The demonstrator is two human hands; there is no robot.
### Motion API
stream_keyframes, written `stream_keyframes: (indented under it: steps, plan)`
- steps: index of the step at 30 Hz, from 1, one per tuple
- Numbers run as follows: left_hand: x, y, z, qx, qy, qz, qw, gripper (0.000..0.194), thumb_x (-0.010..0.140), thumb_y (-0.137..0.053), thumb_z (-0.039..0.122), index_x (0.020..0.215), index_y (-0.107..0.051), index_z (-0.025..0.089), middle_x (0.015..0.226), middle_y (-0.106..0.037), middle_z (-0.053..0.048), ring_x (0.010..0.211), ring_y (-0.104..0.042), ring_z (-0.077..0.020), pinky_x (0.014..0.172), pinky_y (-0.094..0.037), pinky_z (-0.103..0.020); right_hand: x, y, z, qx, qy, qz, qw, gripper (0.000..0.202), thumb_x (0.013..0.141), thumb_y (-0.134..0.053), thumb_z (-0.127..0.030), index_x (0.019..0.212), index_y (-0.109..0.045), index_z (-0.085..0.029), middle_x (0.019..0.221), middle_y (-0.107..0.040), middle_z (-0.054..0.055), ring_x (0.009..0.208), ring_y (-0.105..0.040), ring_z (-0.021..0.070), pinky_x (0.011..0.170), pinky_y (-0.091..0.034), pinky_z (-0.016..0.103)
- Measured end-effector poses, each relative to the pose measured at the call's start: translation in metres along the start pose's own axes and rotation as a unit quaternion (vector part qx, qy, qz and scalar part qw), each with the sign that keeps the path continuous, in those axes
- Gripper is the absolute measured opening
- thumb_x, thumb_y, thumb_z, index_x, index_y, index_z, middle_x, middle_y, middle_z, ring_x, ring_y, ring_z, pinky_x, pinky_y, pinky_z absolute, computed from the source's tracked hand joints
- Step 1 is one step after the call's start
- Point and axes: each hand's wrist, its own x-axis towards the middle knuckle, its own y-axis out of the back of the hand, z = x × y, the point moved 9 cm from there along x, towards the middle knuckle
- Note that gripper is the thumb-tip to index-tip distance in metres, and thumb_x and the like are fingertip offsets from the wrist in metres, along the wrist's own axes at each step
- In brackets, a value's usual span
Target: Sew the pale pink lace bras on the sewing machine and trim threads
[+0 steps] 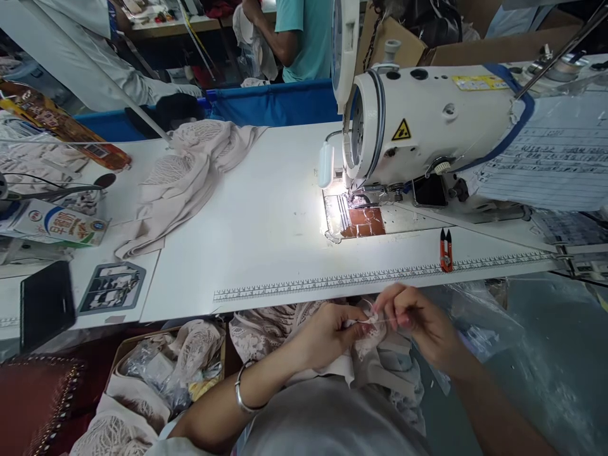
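Over my lap lies a pale pink lace garment (368,345), in front of the sewing table's edge. My left hand (332,332) pinches an edge of its lace between thumb and fingers. Close beside it, my right hand (413,316) has its fingertips pressed together at the same spot, on a thin strand or narrow edge of the garment; exactly what they grip is too small to make out. On the table above my right hand rest orange-handled thread snips (446,251). The white sewing machine (427,120) stands beyond, its lamp lighting the needle area.
A ruler strip (380,278) runs along the table's front edge. At left are another pink garment (190,171), a milk carton (57,221), a drink bottle (61,123) and a phone (47,307). A box of lace pieces (175,361) sits below. A co-worker in a teal shirt (304,38) is across.
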Motion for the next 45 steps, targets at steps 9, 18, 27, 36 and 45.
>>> stream_keyframes:
  steps: [9,18,27,36,45]
  plan:
    - [-0.012,0.002,0.015,-0.072,-0.069,-0.028,0.995,0.020,0.090,-0.056,0.020,0.074,-0.066,0.013,0.073,-0.060,-0.003,0.072,-0.053,-0.0139,0.070,-0.042,-0.025,-0.016,0.048,0.017,-0.467,0.032,0.143,0.872,0.023,0.095,-0.041,-0.012,0.079,-0.051,-0.024,0.068,-0.055,0.001,0.063,-0.051,0.0181,0.059,-0.037,0.029]
    - [-0.006,-0.004,-0.008,-0.189,0.038,0.052,0.980,0.037,0.081,-0.075,0.046,0.073,-0.066,0.011,0.062,-0.050,0.002,0.057,-0.038,-0.0080,0.054,-0.029,-0.022,-0.020,0.015,-0.024,-0.467,0.074,0.093,0.876,0.041,0.101,-0.040,-0.009,0.137,-0.053,-0.024,0.086,-0.057,0.003,0.060,-0.053,0.0120,0.052,-0.041,0.023]
    - [-0.006,-0.003,-0.009,-0.193,0.012,0.054,0.980,0.042,0.091,-0.065,0.050,0.084,-0.071,0.009,0.066,-0.052,0.000,0.060,-0.039,-0.0090,0.055,-0.029,-0.022,-0.023,-0.024,-0.044,-0.566,0.168,0.046,0.806,0.041,0.090,-0.059,0.005,0.126,-0.067,-0.013,0.072,-0.063,0.000,0.063,-0.054,0.0137,0.062,-0.039,0.030]
    - [-0.005,-0.003,-0.011,-0.206,0.016,0.053,0.977,0.041,0.090,-0.066,0.049,0.085,-0.072,0.009,0.065,-0.051,0.001,0.060,-0.037,-0.0087,0.056,-0.028,-0.022,-0.026,-0.025,-0.041,-0.579,0.164,0.039,0.798,0.039,0.089,-0.060,0.005,0.124,-0.068,-0.010,0.071,-0.061,0.000,0.065,-0.054,0.0133,0.062,-0.040,0.030]
    - [-0.004,-0.002,0.002,-0.158,-0.032,0.057,0.985,0.031,0.092,-0.063,0.038,0.081,-0.070,0.011,0.081,-0.063,-0.005,0.075,-0.054,-0.0138,0.070,-0.042,-0.023,-0.021,-0.022,-0.030,-0.452,0.081,0.052,0.887,0.059,0.099,-0.046,-0.004,0.153,-0.042,-0.024,0.074,-0.065,0.001,0.059,-0.059,0.0137,0.053,-0.047,0.026]
